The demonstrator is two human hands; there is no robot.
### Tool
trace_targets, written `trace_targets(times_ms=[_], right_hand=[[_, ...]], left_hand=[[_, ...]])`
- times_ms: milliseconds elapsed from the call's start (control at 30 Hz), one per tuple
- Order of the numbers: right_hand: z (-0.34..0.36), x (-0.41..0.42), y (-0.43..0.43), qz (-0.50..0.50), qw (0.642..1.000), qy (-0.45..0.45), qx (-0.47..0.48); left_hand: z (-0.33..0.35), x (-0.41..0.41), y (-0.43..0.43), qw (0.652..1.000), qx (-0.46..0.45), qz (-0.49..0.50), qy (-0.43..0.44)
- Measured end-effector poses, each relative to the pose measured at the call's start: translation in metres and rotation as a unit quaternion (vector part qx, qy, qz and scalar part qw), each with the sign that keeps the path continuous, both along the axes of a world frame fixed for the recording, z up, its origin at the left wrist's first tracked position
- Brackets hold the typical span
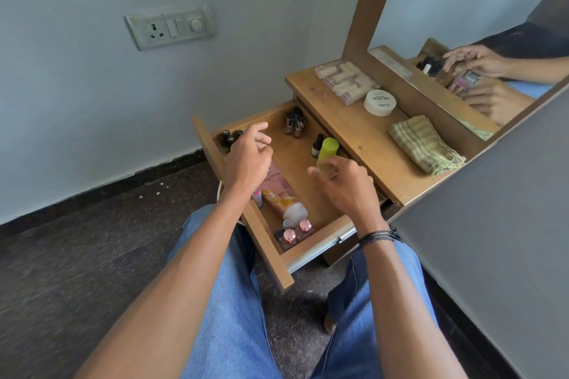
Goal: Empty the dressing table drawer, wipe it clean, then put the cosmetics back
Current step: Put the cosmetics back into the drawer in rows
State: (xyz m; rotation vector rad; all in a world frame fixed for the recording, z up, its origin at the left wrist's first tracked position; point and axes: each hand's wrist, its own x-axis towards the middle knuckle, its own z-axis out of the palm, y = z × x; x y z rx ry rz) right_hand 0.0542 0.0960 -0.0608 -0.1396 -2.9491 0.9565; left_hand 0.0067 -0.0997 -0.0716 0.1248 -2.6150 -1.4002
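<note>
- Now left hand (pixel 249 157) hovers loosely curled, empty, over the front edge of the drawer (pixel 308 244).
- Right hand (pixel 348 184), blurred, perhaps pinches green bottle (pixel 328 148); cannot tell.

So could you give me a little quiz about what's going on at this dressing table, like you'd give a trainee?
1. True or false: the drawer is pulled open.
2. What lies on the tabletop near the white tub? A) a folded checked cloth B) a hairbrush C) a phone
3. Which is nearer the green bottle, the left hand or the right hand?

Key: 1 true; 2 A; 3 the right hand.
</note>
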Motion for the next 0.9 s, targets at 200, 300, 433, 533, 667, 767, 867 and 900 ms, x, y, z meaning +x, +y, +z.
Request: trace_targets(times_ms=[200, 300, 433, 533, 667, 767, 867, 900], right_hand=[[0.049, -0.053, 0.029, -0.128, 0.976, 0.179, 0.001], [0.058, -0.088, 0.048, -0.139, 0.98, 0.111, 0.089], [0.054, -0.111, 0.065, -0.117, 0.983, 0.004, 0.139], [0.052, -0.116, 0.07, -0.123, 0.986, 0.015, 0.11], [0.051, -0.116, 0.071, -0.142, 0.983, 0.049, 0.103], [0.051, -0.11, 0.068, -0.161, 0.982, 0.066, 0.074], [0.052, -0.099, 0.057, -0.172, 0.978, 0.112, 0.046], [0.053, -0.095, 0.051, -0.171, 0.976, 0.129, 0.041]], left_hand=[[-0.003, 0.0, 0.002, 0.999, -0.029, -0.046, -0.002], [-0.005, 0.001, 0.003, 0.986, -0.109, -0.126, -0.027], [-0.003, 0.003, 0.007, 0.955, -0.198, -0.203, -0.082], [-0.006, 0.005, 0.007, 0.927, -0.243, -0.268, -0.104], [-0.012, 0.005, 0.008, 0.892, -0.305, -0.316, -0.105], [-0.014, 0.007, 0.01, 0.864, -0.342, -0.35, -0.121], [-0.013, 0.007, 0.011, 0.858, -0.332, -0.367, -0.138], [-0.012, 0.007, 0.011, 0.859, -0.326, -0.369, -0.141]])
